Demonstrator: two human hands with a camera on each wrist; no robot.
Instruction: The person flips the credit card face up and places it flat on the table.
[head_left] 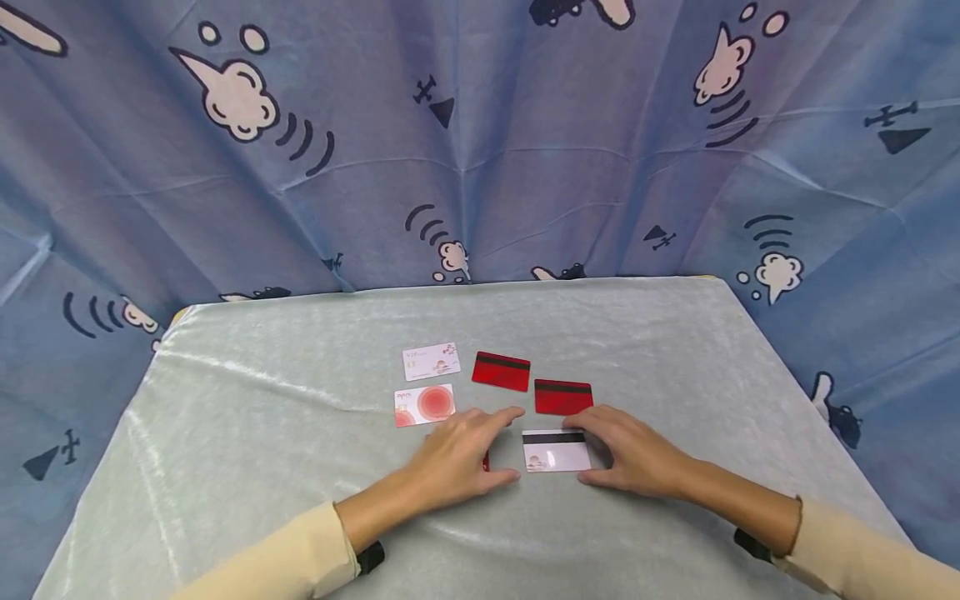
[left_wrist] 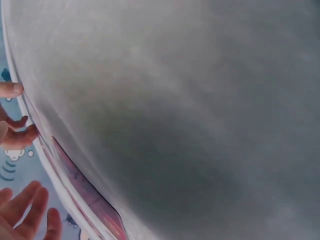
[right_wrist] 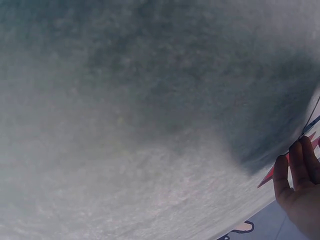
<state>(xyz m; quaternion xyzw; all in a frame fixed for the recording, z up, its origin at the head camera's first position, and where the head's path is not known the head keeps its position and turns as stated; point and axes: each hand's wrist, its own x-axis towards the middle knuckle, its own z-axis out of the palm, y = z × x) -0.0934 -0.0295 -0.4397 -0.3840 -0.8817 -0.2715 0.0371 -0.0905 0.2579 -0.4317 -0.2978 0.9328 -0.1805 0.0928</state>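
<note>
A white card (head_left: 557, 457) with a dark stripe lies between my two hands. My right hand (head_left: 637, 450) is at its right end, fingertips by the top edge and thumb by the lower corner, both fingers and thumb spread. Opposite it, my left hand (head_left: 461, 454) hovers with thumb and forefinger apart, a gap separating them from the card's left edge. Under the left palm a sliver of red card (head_left: 486, 460) shows, the remainder hidden. Just beyond the right fingertips lies a red card (head_left: 562, 397) with a dark stripe.
Another striped red card (head_left: 501, 371) lies farther back. To its left are a pale VIP card (head_left: 431, 362) and a white card with red circles (head_left: 425, 405). A light velvety cloth (head_left: 300, 375) covers the table, and a blue patterned curtain (head_left: 525, 192) hangs behind.
</note>
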